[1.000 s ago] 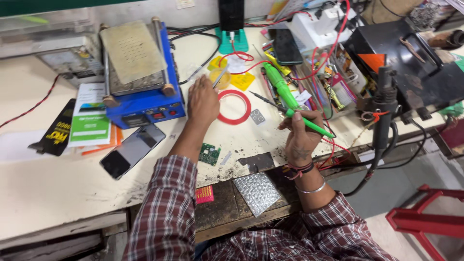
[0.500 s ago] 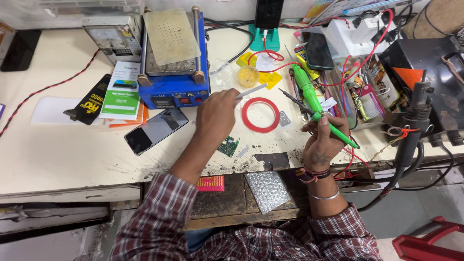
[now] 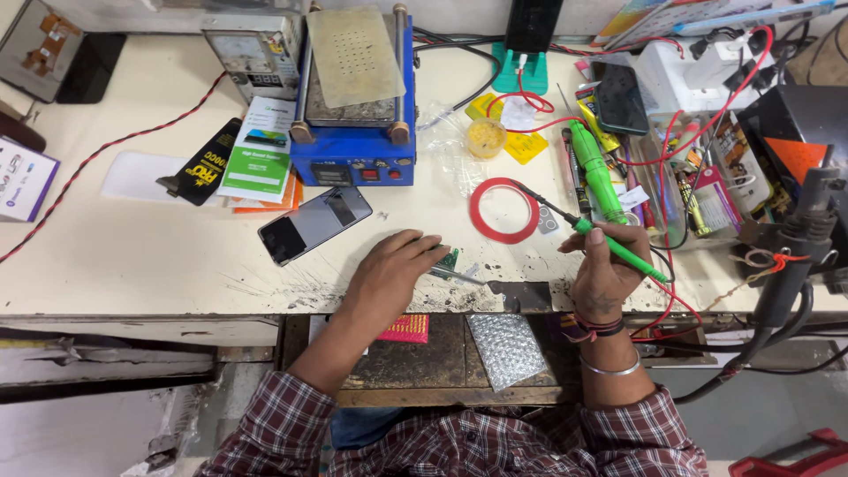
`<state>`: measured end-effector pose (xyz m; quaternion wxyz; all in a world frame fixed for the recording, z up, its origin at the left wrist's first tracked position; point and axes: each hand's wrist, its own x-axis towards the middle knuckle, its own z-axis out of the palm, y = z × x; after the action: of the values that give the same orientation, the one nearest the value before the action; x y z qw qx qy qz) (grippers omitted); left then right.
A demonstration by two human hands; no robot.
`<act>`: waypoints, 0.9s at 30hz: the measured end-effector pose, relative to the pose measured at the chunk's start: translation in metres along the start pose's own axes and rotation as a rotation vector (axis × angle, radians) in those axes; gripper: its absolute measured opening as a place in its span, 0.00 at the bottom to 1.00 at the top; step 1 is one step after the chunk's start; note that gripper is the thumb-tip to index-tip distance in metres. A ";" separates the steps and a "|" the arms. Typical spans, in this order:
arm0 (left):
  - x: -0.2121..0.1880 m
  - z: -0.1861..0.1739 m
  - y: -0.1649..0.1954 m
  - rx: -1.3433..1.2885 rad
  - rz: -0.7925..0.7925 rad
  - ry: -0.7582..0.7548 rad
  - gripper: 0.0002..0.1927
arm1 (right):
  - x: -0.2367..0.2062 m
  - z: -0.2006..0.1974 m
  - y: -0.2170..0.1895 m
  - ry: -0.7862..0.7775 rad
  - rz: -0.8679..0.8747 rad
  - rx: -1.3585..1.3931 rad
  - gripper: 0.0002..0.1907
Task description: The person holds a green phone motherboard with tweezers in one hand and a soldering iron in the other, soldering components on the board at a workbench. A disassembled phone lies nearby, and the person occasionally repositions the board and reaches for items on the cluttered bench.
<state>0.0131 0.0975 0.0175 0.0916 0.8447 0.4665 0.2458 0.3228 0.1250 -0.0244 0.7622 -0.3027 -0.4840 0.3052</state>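
Fingers of right hand (image 3: 603, 269) gripping green soldering iron (image 3: 609, 243), left hand (image 3: 389, 274) palm-down, pinching tweezers (image 3: 455, 275).

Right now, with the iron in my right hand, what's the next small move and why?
Probably bring the tip of the green soldering iron down and left toward the small green circuit board. The right hand holds the iron with its tip raised over the red tape ring, away from the board, while the left hand pins the board with tweezers.
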 end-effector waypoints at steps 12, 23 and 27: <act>0.015 0.002 0.029 -0.202 -0.293 0.234 0.17 | 0.000 -0.008 0.004 -0.005 0.013 -0.024 0.09; 0.012 0.013 0.004 -1.102 -0.471 0.313 0.15 | -0.010 -0.008 -0.016 -0.112 0.031 -0.163 0.09; 0.005 -0.002 -0.002 -0.973 -0.276 0.339 0.08 | -0.022 -0.008 -0.033 -0.237 0.086 -0.162 0.09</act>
<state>0.0128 0.1031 0.0202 0.4275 0.5837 0.4138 0.5525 0.3284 0.0860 -0.0146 0.6591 -0.3455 -0.5802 0.3310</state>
